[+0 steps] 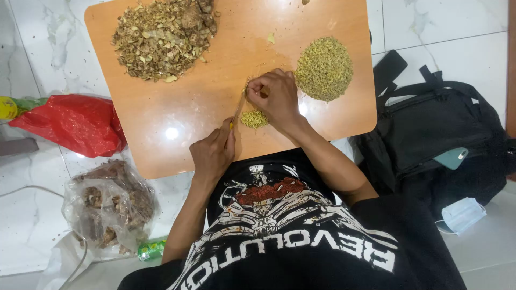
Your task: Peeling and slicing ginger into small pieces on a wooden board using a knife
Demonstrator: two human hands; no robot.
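My left hand (pixel 212 153) grips a small knife (pixel 239 107) whose blade points away from me over the orange wooden board (pixel 161 123). My right hand (pixel 275 96) pinches a small piece of plant material against the board right beside the blade. Just under that hand lies a little heap of finely cut yellow-green bits (pixel 253 118). To its right is a bigger round pile of the same fine cuttings (pixel 324 69). A large pile of coarse dried brown-green pieces (pixel 164 37) fills the far left of the board.
On the white marble floor, a red plastic bag (pixel 75 123) and a clear bag of brown dried pieces (pixel 110 207) lie left of the board. A black backpack (pixel 441 134) with a phone (pixel 451 157) and a face mask (pixel 462 215) lie to the right.
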